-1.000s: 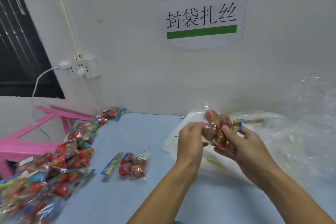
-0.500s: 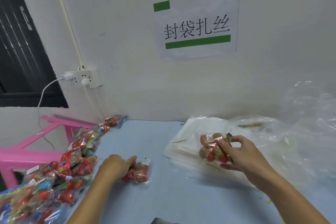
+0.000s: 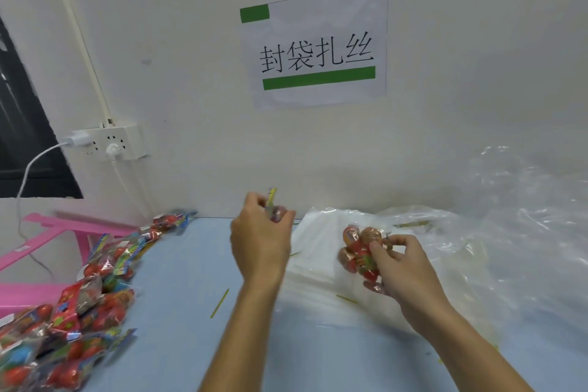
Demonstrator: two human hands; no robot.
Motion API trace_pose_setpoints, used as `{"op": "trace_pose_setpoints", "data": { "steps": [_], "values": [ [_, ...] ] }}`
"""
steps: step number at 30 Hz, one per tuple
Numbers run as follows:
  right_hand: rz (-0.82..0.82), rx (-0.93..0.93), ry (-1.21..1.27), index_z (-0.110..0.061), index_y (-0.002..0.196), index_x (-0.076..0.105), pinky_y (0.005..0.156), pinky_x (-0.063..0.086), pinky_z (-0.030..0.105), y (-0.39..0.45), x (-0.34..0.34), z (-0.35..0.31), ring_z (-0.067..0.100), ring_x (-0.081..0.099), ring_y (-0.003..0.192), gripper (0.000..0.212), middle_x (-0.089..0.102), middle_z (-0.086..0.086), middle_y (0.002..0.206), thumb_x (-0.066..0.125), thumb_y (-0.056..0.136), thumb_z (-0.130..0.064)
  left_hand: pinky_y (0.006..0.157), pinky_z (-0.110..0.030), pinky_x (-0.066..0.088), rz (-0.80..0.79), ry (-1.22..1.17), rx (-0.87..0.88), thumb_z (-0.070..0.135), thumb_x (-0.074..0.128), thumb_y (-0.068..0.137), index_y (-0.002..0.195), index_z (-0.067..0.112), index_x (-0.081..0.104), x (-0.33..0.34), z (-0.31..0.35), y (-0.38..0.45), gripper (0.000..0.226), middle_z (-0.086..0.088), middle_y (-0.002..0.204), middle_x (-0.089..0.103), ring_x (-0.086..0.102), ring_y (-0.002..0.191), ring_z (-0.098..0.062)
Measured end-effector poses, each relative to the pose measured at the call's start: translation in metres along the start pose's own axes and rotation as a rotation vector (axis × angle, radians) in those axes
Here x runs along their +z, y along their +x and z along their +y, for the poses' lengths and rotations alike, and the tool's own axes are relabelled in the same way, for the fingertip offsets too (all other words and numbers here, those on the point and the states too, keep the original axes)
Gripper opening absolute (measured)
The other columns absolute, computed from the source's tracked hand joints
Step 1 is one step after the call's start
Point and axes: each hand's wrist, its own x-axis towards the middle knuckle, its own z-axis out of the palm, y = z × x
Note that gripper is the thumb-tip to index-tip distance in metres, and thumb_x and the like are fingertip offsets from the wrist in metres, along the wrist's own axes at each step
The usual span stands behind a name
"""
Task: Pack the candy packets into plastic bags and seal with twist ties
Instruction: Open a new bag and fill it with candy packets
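Your left hand (image 3: 259, 240) held one candy packet (image 3: 276, 212) raised, its long axis upright, just left of and above your right hand (image 3: 401, 267), which gripped the candy bunch (image 3: 358, 248) over the plastic bags (image 3: 318, 264) lying beneath it.

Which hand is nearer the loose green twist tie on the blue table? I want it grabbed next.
Left. The left hand is raised just above the twist tie; the right hand sits farther right, over the plastic bags.
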Motion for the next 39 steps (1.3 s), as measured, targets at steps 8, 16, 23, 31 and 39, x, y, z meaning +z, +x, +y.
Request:
{"op": "trace_pose_setpoints", "data": {
  "steps": [8, 16, 23, 31, 39],
  "values": [
    [0.034, -0.041, 0.047, -0.019, 0.105, 0.054, 0.064, 0.061, 0.036, 0.005, -0.001, -0.003, 0.012, 0.075, 0.074, 0.022, 0.078, -0.001, 0.081, 0.059, 0.099, -0.039, 0.073, -0.014, 0.038, -0.156, -0.090, 0.216, 0.037, 0.075, 0.085, 0.071, 0.032, 0.054, 0.088, 0.020, -0.074, 0.026, 0.015, 0.094, 0.048, 0.042, 0.095, -0.011],
    [-0.095, 0.017, 0.347, -0.008, 0.120, 0.053, 0.067, 0.062, 0.047, 0.006, -0.015, -0.017, 0.025, 0.071, 0.080, 0.055, 0.075, 0.015, 0.098, 0.067, 0.086, -0.048, 0.094, -0.036, 0.052, -0.436, -0.613, 0.082, 0.048, 0.036, 0.093, 0.076, 0.021, 0.081, 0.081, 0.017, -0.067, 0.055, 0.015, 0.101, 0.072, 0.064, 0.107, -0.006],
    [0.055, -0.060, 0.182, -0.015, 0.113, 0.054, 0.064, 0.061, 0.043, 0.015, -0.019, -0.010, 0.024, 0.076, 0.074, 0.026, 0.077, 0.004, 0.082, 0.064, 0.096, -0.031, 0.085, -0.017, 0.051, -0.566, -0.716, 0.035, 0.033, 0.042, 0.104, 0.097, 0.018, 0.080, 0.081, 0.022, -0.072, 0.041, 0.012, 0.107, 0.073, 0.065, 0.104, -0.001],
    [0.062, -0.106, 0.011, -0.025, 0.101, 0.063, 0.083, 0.059, 0.058, 0.017, -0.025, -0.009, 0.025, 0.074, 0.089, 0.008, 0.075, 0.002, 0.094, 0.057, 0.102, -0.020, 0.082, -0.014, 0.051, -0.514, -0.414, 0.031, 0.053, 0.080, 0.075, 0.122, 0.039, 0.054, 0.073, 0.006, -0.052, 0.055, 0.029, 0.114, 0.054, 0.061, 0.104, 0.003],
    [-0.202, -0.028, 0.020, -0.016, 0.113, 0.063, 0.090, 0.055, 0.060, 0.012, -0.039, -0.020, 0.037, 0.074, 0.092, 0.017, 0.076, 0.016, 0.097, 0.059, 0.098, -0.009, 0.047, -0.017, 0.044, -0.758, -0.405, -0.079, 0.083, 0.067, 0.051, 0.121, 0.049, 0.052, 0.068, -0.010, -0.044, 0.080, 0.012, 0.068, 0.064, 0.060, 0.054, -0.001]
  ]
}}
